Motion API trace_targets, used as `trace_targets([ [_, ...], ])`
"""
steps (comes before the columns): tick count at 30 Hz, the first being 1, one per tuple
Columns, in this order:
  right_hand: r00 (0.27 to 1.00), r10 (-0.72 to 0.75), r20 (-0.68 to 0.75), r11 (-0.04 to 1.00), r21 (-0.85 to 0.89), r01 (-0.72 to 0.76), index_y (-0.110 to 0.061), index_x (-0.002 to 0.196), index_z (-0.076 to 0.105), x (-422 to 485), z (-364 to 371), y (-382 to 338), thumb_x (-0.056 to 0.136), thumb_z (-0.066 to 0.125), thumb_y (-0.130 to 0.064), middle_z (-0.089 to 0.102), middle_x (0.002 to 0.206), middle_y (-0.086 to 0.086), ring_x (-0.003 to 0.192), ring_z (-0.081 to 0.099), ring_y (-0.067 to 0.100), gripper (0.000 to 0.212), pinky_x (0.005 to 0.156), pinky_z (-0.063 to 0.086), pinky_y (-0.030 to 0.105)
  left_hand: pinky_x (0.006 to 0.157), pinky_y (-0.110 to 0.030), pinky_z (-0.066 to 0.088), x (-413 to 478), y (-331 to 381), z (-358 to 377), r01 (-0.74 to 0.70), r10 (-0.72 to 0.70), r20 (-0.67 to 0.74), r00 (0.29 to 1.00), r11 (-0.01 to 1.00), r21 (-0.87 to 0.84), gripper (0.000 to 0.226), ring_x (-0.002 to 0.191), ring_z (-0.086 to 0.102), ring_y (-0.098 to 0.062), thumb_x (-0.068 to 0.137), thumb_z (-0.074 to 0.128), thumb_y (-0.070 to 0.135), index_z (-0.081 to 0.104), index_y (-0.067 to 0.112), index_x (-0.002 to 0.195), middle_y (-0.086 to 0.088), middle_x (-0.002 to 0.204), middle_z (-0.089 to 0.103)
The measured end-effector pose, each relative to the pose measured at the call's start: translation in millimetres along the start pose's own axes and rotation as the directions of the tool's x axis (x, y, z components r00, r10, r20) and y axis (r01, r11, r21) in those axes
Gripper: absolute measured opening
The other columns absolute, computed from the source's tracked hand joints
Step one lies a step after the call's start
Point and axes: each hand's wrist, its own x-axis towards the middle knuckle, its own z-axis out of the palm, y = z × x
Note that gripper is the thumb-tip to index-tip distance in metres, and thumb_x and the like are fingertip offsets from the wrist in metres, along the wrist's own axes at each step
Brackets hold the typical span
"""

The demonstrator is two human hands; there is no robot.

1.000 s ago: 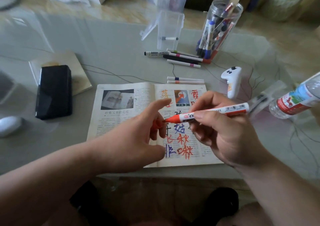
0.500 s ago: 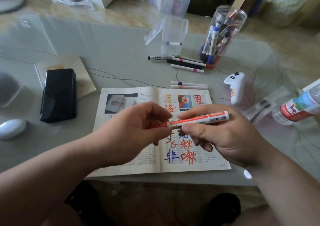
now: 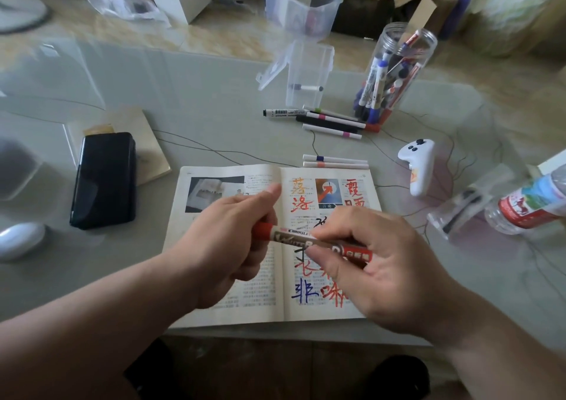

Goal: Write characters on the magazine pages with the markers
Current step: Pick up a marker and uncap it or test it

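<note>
An open magazine [image 3: 245, 304] lies at the table's near edge, its right page covered with orange, red, blue and black handwritten characters. Above it I hold a red marker [image 3: 306, 239] level between both hands. My left hand [image 3: 226, 246] grips its capped red end. My right hand [image 3: 376, 265] pinches the white barrel between thumb and fingers. Both hands hide the middle of the right page.
Two white markers [image 3: 335, 161] lie just beyond the magazine; several more markers [image 3: 324, 121] lie by a clear jar of markers [image 3: 395, 72]. A black phone [image 3: 104, 179], a white mouse [image 3: 20, 239], a white controller [image 3: 418, 167], a water bottle [image 3: 526, 206] and clear boxes [image 3: 309, 75] surround the space.
The marker's orange tip was bare with the cap in my left hand; the cap now covers it. Both hands have come together over the page.
</note>
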Motion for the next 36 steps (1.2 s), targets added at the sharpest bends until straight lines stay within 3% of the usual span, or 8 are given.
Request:
trace_targets([
  [5, 0.982, -0.179, -0.058, 0.977, -0.124, 0.171, -0.008, 0.097, 0.065, -7.0, 19.6, -0.4, 0.095, 0.069, -0.014, 0.060, 0.076, 0.001, 0.065, 0.056, 0.017, 0.007, 0.057, 0.047, 0.036, 0.042, -0.024, 0.022, 7.3, -3.4, -0.4, 0.006, 0.011, -0.091, 0.996, 0.983, 0.184, 0.060, 0.041, 0.022, -0.016, 0.088, 0.058, 0.058, 0.039, 0.020, 0.046, -0.003, 0.049, 0.032],
  [8, 0.970, 0.211, -0.125, 0.960, 0.215, -0.181, -0.023, 0.087, 0.065, -7.4, 23.8, -9.3, 0.091, 0.069, -0.027, 0.060, 0.064, -0.008, 0.055, 0.055, 0.008, 0.007, 0.051, 0.045, 0.023, 0.045, -0.027, 0.024, 8.6, -1.9, 0.6, -0.056, 0.077, -0.087, 0.993, 0.973, 0.225, 0.065, 0.039, 0.024, -0.018, 0.085, 0.059, 0.066, 0.043, 0.019, 0.042, -0.005, 0.046, 0.034],
  [10, 0.877, 0.481, -0.018, 0.769, 0.488, -0.412, -0.022, 0.077, 0.065, -2.5, 20.4, -7.7, 0.085, 0.071, -0.033, 0.052, 0.052, -0.006, 0.043, 0.044, 0.005, 0.015, 0.045, 0.037, 0.018, 0.045, -0.029, 0.026, 8.2, 2.0, 3.7, -0.082, 0.113, -0.091, 0.989, 0.954, 0.289, 0.064, 0.038, 0.027, -0.017, 0.084, 0.054, 0.067, 0.044, 0.019, 0.043, -0.003, 0.043, 0.037],
  [15, 0.748, 0.641, 0.171, 0.402, 0.755, -0.517, -0.013, 0.078, 0.068, 17.0, 9.5, -3.4, 0.083, 0.076, -0.014, 0.038, 0.057, 0.009, 0.042, 0.024, 0.012, 0.010, 0.036, 0.024, 0.016, 0.049, -0.026, 0.033, 17.3, 16.6, 13.2, -0.128, 0.231, -0.121, 0.965, 0.825, 0.551, 0.063, 0.038, 0.034, -0.011, 0.090, 0.047, 0.065, 0.046, 0.015, 0.052, 0.005, 0.041, 0.040],
  [20, 0.782, 0.619, -0.073, 0.563, 0.735, -0.377, -0.015, 0.084, 0.069, 30.4, -4.3, -1.1, 0.081, 0.068, -0.018, 0.053, 0.065, 0.009, 0.051, 0.035, 0.020, 0.004, 0.043, 0.025, 0.026, 0.053, -0.028, 0.031, 44.7, 36.9, 18.5, -0.267, 0.500, -0.103, 0.860, 0.613, 0.743, 0.055, 0.054, 0.043, -0.008, 0.094, 0.049, 0.059, 0.051, 0.012, 0.064, 0.011, 0.057, 0.049],
  [26, 0.798, 0.489, -0.353, 0.862, 0.338, -0.379, -0.020, 0.090, 0.068, 44.2, -14.4, -14.6, 0.093, 0.071, -0.016, 0.066, 0.062, -0.003, 0.052, 0.056, 0.007, 0.006, 0.049, 0.043, 0.017, 0.067, -0.021, 0.035, 44.4, 63.2, 32.3, -0.524, 0.798, 0.155, 0.583, 0.223, 0.822, 0.019, 0.079, 0.047, -0.006, 0.093, 0.059, 0.039, 0.055, 0.028, 0.078, 0.017, 0.082, 0.050],
  [30, 0.766, 0.364, -0.529, 0.913, 0.040, -0.406, -0.021, 0.089, 0.069, 70.3, -42.6, -3.4, 0.093, 0.071, -0.022, 0.071, 0.077, -0.012, 0.068, 0.065, 0.003, 0.004, 0.064, 0.050, 0.017, 0.060, -0.015, 0.037, 43.8, 66.3, 34.9, -0.546, 0.771, 0.154, 0.617, 0.279, 0.790, 0.020, 0.071, 0.051, 0.000, 0.089, 0.062, 0.042, 0.055, 0.031, 0.074, 0.016, 0.076, 0.055],
  [36, 0.610, 0.368, -0.701, 0.896, 0.092, -0.435, -0.026, 0.080, 0.059, 147.5, -124.2, 49.5, 0.088, 0.057, -0.032, 0.070, 0.070, -0.005, 0.058, 0.062, 0.016, 0.010, 0.056, 0.045, 0.034, 0.072, -0.020, 0.044, 53.2, 61.0, 24.4, -0.507, 0.685, 0.177, 0.707, 0.317, 0.802, 0.012, 0.083, 0.051, 0.002, 0.090, 0.060, 0.044, 0.054, 0.037, 0.098, 0.020, 0.089, 0.050],
])
